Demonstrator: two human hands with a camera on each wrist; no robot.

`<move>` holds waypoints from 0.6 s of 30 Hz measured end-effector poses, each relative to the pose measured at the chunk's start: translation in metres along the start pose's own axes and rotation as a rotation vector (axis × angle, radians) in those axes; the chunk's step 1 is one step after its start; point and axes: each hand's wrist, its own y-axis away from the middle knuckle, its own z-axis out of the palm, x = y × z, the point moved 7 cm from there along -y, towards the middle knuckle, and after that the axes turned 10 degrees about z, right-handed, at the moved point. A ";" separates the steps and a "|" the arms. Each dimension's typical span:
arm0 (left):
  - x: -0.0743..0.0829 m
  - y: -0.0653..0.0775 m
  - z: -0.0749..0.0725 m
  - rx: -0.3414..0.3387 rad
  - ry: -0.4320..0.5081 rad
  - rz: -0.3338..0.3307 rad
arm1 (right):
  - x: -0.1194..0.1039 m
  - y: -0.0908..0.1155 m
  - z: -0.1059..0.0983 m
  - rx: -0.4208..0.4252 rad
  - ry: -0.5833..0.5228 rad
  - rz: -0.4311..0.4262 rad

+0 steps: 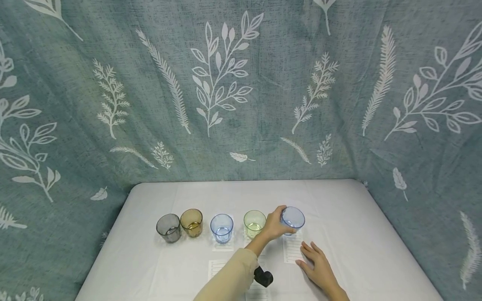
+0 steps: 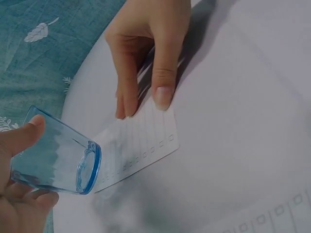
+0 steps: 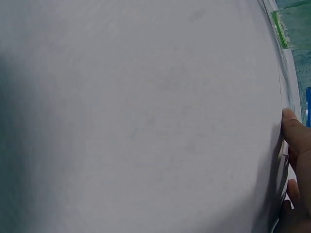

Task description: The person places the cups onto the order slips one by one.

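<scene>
1. Head view: the blue glass is held upright or nearly so at the far end of the lined card, right of the green glass. Its side is grasped by the fingers of the left hand; whether its base touches the card cannot be told. If the smooth wall is gripped too lightly, the glass could be dropped or tipped.
2. The near part of the lined card is touched by the fingers of the right hand, which are extended and clasped round nothing. Should the card be nudged while weight is borne on it, the base could be dragged along or unsettled.
3. The green glass is partly hidden by the left hand. If the arm is swung sideways, it could be bumped.
4. More paper is partly covered by the sleeve; it could be brushed askew if the forearm is lowered.
5. Farther left, a second blue glass is seen on its own slip, and the amber glass is set just beside the grey glass. If either is pushed, they could be knocked together.
6. The tabletop is covered with white cloth; if that is tugged, every glass could be shifted.
</scene>
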 end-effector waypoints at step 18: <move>-0.015 0.012 0.026 0.063 0.038 -0.062 | 0.002 0.000 0.000 0.047 -0.006 -0.045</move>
